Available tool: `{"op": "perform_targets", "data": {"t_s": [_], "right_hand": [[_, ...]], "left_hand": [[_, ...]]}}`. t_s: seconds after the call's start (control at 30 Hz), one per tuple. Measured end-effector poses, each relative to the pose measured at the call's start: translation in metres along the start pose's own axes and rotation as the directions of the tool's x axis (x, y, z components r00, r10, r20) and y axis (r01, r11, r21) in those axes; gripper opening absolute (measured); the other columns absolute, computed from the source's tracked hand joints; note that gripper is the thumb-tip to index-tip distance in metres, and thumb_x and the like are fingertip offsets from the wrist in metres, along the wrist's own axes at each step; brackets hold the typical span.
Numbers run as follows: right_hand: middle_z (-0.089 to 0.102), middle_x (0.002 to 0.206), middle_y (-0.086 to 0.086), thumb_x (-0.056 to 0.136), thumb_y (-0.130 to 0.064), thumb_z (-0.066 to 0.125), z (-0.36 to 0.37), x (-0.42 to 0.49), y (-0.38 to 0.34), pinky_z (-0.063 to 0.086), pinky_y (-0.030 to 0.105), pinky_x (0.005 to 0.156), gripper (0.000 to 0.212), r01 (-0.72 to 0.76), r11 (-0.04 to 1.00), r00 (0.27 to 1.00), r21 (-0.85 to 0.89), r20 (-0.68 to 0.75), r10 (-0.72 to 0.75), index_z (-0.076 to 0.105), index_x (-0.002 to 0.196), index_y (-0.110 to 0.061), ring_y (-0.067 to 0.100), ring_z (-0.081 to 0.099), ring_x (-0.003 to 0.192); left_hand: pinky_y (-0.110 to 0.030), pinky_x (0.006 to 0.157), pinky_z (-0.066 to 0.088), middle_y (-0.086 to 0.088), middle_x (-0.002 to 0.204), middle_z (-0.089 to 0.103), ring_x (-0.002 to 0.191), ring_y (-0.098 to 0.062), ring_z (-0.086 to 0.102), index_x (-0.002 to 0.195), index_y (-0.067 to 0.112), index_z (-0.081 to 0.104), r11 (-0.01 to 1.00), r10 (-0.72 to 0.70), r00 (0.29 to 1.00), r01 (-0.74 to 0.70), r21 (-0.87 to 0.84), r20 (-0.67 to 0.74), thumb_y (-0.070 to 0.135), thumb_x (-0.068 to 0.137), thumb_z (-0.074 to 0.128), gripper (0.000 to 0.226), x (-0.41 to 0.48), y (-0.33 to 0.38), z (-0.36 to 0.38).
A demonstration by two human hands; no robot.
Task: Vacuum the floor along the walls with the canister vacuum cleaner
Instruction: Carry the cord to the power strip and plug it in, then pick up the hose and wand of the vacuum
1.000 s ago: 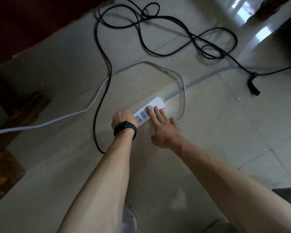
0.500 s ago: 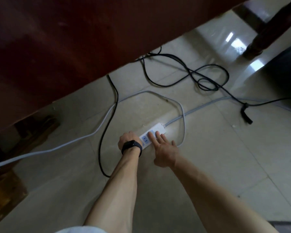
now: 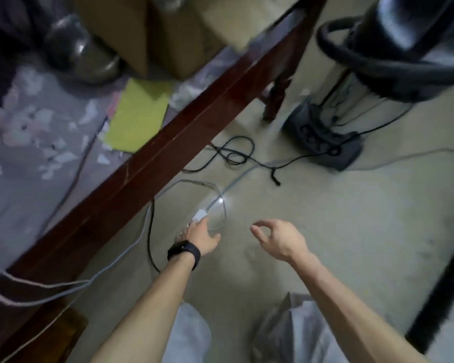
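A person's left hand [image 3: 201, 238] lays its fingers [image 3: 192, 228] on the near end of a white power strip [image 3: 200, 214] on the floor [image 3: 338, 231], motion blur hiding whether they grip it. The right hand [image 3: 281, 239] hovers just beside it, fingers loosely curled, apart and holding nothing. The dark wooden tabletop edge [image 3: 194, 127] runs diagonally close on the left, bare floor opens to the right, and the canister vacuum cleaner [image 3: 393, 43] stands well apart at upper right beyond a table leg [image 3: 278, 100], a tangled black cord [image 3: 233, 153] between it and the strip.
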State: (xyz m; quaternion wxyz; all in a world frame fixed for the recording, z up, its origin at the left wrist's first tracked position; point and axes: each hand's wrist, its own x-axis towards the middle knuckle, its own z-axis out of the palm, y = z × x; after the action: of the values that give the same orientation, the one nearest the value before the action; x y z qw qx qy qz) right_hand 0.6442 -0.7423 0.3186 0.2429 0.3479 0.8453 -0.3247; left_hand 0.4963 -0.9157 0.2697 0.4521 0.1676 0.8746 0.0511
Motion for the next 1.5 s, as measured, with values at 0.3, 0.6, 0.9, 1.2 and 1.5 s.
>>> {"op": "perform_targets", "data": {"t_s": [0.3,0.6,0.9,1.2,1.5], "right_hand": [[0.073,0.125,-0.004,0.095,-0.039,0.063,-0.281,-0.273,0.037,0.042,0.032,0.109,0.03,0.058,0.979,0.843,0.193,-0.534,0.056,0.078,0.119,-0.028,0.021,0.063,0.123],[0.068,0.134,-0.006,0.098,-0.032,0.066,-0.431,-0.37,0.072,0.036,0.035,0.115,0.029,0.089,0.989,0.679,0.119,-0.733,0.027,0.075,0.125,-0.029,0.023,0.053,0.134],[0.063,0.141,-0.009,0.1,-0.034,0.061,-0.512,-0.293,0.107,0.036,0.036,0.116,0.037,0.054,0.99,0.706,0.132,-0.706,0.056,0.066,0.137,-0.031,0.019,0.047,0.138],[0.062,0.141,-0.013,0.102,-0.036,0.058,-0.592,-0.208,0.156,0.038,0.035,0.115,0.043,-0.061,0.976,0.78,0.207,-0.601,0.176,0.057,0.144,-0.033,0.016,0.046,0.139],[0.059,0.145,-0.011,0.102,-0.038,0.056,-0.66,-0.104,0.235,0.034,0.028,0.114,0.047,-0.053,0.981,0.875,0.188,-0.465,0.136,0.052,0.149,-0.031,0.015,0.044,0.139]], "left_hand": [[-0.038,0.106,0.039,0.005,0.143,0.052,0.129,-0.021,0.049,0.14,0.035,0.049,0.851,0.437,0.888,-0.359,0.383,-0.14,0.054,0.092,0.047,0.051,-0.254,0.239,-0.158],[-0.046,0.111,0.027,0.006,0.142,0.051,0.136,-0.018,0.039,0.132,0.036,0.056,0.656,0.689,0.659,-0.388,0.647,-0.303,0.05,0.093,0.048,0.042,-0.368,0.387,-0.256],[-0.045,0.112,0.029,0.003,0.144,0.05,0.138,-0.018,0.038,0.138,0.037,0.05,0.598,0.76,0.559,-0.399,0.695,-0.332,0.048,0.095,0.046,0.044,-0.319,0.502,-0.29],[-0.039,0.111,0.03,0.007,0.147,0.046,0.138,-0.015,0.038,0.136,0.038,0.051,0.581,0.746,0.644,-0.505,0.638,-0.17,0.048,0.095,0.045,0.043,-0.225,0.617,-0.307],[-0.04,0.106,0.037,0.008,0.138,0.053,0.128,-0.02,0.048,0.132,0.035,0.056,0.685,0.639,0.756,-0.474,0.553,-0.143,0.045,0.094,0.046,0.041,-0.147,0.711,-0.298]]}}
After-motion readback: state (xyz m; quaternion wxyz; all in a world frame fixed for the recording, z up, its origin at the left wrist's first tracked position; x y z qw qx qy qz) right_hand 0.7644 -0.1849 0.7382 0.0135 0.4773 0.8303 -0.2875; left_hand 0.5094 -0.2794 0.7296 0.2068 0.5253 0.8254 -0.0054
